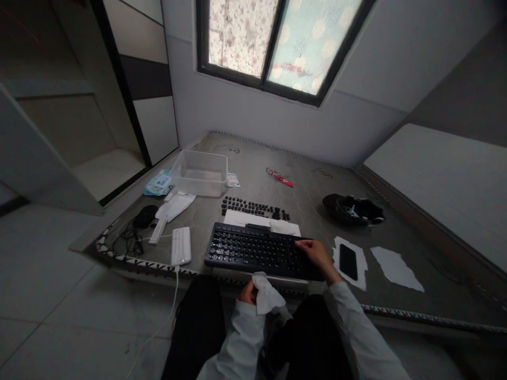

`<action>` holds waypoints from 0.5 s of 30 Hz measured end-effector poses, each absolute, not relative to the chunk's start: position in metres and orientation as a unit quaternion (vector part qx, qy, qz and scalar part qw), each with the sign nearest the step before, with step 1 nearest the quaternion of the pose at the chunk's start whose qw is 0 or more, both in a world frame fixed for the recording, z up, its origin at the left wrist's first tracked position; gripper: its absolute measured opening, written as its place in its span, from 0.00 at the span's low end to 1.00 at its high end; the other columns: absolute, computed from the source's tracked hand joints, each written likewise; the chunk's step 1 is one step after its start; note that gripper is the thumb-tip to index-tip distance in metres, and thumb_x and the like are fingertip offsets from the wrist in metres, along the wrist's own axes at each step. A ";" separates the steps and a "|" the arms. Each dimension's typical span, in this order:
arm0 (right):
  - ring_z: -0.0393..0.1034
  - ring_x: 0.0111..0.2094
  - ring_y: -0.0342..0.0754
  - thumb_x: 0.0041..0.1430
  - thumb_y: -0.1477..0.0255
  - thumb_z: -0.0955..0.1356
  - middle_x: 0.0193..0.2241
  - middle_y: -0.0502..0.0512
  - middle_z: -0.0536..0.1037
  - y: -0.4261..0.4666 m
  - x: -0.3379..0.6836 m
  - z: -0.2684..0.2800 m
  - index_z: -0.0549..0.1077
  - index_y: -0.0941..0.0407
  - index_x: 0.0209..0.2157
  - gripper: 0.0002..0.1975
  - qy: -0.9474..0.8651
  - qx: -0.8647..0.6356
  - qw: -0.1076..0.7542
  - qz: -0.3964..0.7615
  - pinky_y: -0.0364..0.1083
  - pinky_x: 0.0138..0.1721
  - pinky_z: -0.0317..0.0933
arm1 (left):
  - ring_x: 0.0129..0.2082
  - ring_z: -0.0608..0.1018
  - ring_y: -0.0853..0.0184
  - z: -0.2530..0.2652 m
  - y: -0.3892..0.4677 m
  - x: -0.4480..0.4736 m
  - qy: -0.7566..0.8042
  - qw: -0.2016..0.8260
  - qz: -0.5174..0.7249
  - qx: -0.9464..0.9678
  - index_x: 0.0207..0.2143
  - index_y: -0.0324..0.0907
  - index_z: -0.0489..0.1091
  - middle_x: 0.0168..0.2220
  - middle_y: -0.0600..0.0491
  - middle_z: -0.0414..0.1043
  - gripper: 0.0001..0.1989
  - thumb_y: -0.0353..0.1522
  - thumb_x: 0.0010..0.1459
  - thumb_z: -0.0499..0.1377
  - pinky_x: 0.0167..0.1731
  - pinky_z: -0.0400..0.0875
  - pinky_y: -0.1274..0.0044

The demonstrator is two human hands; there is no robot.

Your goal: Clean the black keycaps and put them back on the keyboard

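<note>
At the far left of the low table lies a black mouse with its tangled cable, then a blue wipes packet, a clear plastic tub and a white keypad whose cord trails off the near edge. Just right of these, loose black keycaps lie in rows on the table, beyond a sheet of white paper.

The black keyboard sits at the near edge, in front of the person. The left hand is closed around a crumpled white wipe, held just off the keyboard's near edge. The right hand rests on the keyboard's right end, fingers curled over the far rim, gripping it lightly.

Further right a black phone lies on a torn paper scrap, with another scrap beside it and a dark helmet-like thing behind.

The likeliest slip, as I judge it: the keyboard overhangs the near edge, so a firm wipe could tip it into the lap, or a sweep could scatter the loose keycaps.
</note>
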State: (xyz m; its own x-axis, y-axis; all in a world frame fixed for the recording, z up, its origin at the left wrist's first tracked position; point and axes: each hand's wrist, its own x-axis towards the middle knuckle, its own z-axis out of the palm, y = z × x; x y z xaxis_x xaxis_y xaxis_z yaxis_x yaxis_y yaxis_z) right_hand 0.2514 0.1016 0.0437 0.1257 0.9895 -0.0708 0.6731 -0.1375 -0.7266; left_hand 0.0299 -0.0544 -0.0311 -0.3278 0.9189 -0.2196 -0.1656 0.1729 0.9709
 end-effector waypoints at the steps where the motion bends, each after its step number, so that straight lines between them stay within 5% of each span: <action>1: 0.68 0.23 0.48 0.42 0.53 0.70 0.19 0.54 0.79 0.101 0.251 0.044 0.82 0.60 0.27 0.23 -0.595 -0.698 0.278 0.287 0.44 0.26 0.55 | 0.16 0.68 0.71 -0.030 -0.054 0.030 0.597 0.480 0.558 0.318 0.37 0.40 0.80 0.26 0.51 0.80 0.20 0.36 0.37 0.68 0.19 0.61 0.77; 15: 0.69 0.22 0.48 0.44 0.52 0.69 0.20 0.53 0.79 0.101 0.253 0.039 0.82 0.59 0.26 0.23 -0.600 -0.690 0.280 0.292 0.44 0.27 0.56 | 0.16 0.65 0.72 -0.043 -0.053 0.034 0.598 0.485 0.547 0.329 0.38 0.40 0.79 0.23 0.54 0.76 0.20 0.35 0.38 0.67 0.18 0.61 0.78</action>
State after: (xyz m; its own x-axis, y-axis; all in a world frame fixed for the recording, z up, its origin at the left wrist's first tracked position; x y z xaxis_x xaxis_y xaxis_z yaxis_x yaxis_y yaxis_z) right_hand 0.2527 0.1012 0.0391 0.1082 0.9919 -0.0667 0.6639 -0.1220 -0.7378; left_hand 0.0340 -0.0532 -0.0434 -0.3125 0.9242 -0.2194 -0.1371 0.1846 0.9732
